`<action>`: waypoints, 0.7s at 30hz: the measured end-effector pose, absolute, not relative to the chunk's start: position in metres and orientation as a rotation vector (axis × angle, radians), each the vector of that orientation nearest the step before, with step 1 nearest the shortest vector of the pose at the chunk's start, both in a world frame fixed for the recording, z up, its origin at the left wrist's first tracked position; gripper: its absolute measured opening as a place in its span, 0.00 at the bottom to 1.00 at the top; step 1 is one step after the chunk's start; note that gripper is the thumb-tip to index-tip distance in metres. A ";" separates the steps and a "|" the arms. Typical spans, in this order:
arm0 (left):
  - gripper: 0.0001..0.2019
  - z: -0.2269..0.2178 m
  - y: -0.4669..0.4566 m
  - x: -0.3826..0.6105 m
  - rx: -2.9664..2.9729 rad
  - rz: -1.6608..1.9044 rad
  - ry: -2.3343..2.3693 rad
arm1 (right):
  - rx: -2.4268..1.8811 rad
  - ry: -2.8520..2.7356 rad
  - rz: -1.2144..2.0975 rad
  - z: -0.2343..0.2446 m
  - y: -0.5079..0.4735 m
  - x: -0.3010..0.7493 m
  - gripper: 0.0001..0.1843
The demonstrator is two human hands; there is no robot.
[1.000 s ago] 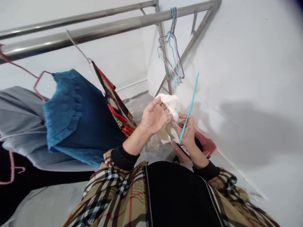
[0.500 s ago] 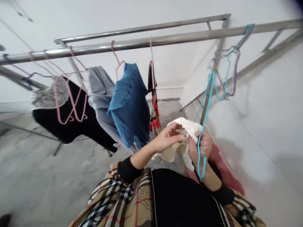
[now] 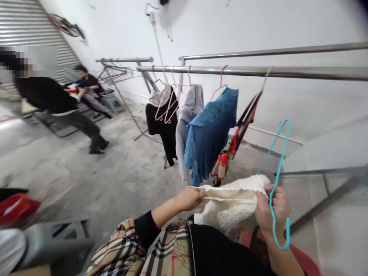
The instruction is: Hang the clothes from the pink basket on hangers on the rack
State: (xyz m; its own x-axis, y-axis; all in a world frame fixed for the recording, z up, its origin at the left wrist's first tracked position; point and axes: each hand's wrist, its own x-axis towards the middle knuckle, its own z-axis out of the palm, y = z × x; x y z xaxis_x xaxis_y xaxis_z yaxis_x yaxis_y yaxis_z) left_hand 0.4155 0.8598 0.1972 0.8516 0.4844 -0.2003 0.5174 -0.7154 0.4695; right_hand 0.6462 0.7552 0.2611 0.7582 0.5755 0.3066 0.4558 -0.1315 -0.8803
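Note:
A white lace-textured garment [image 3: 230,211] is stretched between my two hands, its opening pulled into a long slit. My left hand [image 3: 189,198] is closed on the left end of that edge. At the other end, my right hand [image 3: 273,209] grips the cloth, fingers wrapped round it. A turquoise clothes hanger [image 3: 277,191] is also at my right hand, its hook pointing down in front of the wrist. Whether the fingers pinch the hanger itself is partly hidden.
Ahead, a metal rail [image 3: 244,71] carries a blue blouse [image 3: 212,130], a grey garment [image 3: 188,126], a black top [image 3: 162,119] and a red patterned garment [image 3: 230,149]. Grey stools [image 3: 57,237] stand lower left. Two people sit at the far left. A pink tub [image 3: 301,253] is below my right arm.
The view has swung left, bringing the people and stools into sight. My hands have moved apart, and the white garment's edge is now drawn out between them.

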 end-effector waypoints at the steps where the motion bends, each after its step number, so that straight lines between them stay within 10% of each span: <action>1: 0.15 0.202 0.859 0.406 2.520 -0.053 0.779 | -1.770 -0.816 0.173 0.259 0.756 0.648 0.14; 21: 0.13 0.302 0.903 0.329 2.537 0.863 0.842 | -1.548 -0.582 0.558 0.254 0.763 0.636 0.15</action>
State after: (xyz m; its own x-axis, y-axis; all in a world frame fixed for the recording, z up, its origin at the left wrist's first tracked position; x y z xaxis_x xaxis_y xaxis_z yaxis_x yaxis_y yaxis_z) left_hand 0.3294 0.9030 0.3021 0.6415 0.6273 0.4416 0.4265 -0.7701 0.4744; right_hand 0.6364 0.7626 0.2537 0.7497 0.6618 -0.0044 0.0321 -0.0430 -0.9986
